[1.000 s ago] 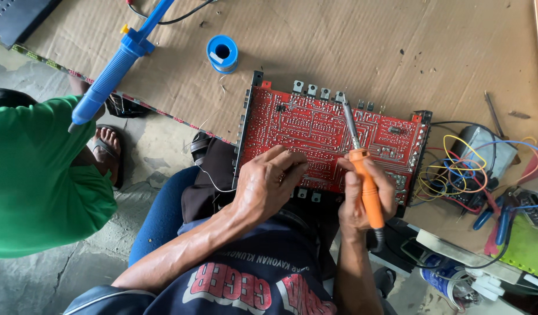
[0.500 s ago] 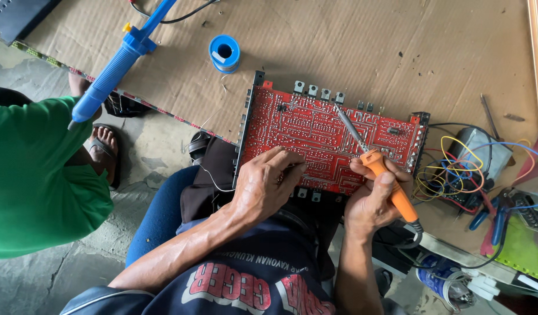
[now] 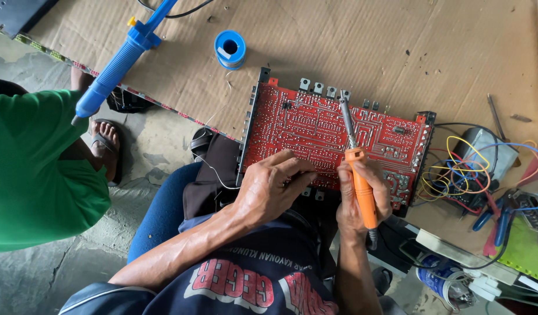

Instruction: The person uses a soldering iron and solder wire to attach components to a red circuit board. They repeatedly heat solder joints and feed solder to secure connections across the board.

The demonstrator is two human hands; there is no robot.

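Two hands: right hand (image 3: 362,195) clamped on orange-handled soldering iron (image 3: 360,178) (light, hot-tipped; hold by handle); left hand (image 3: 272,184) spread flat on stiff, fragile red circuit board (image 3: 315,128).

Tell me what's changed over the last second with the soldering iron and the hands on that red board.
The right hand swung the orange soldering iron from upright to slanting right, then back upright, its tip on the red circuit board near the top edge. Unchanged: the left hand rests on the board's lower edge, and the blue solder spool and blue desoldering pump lie where they were.
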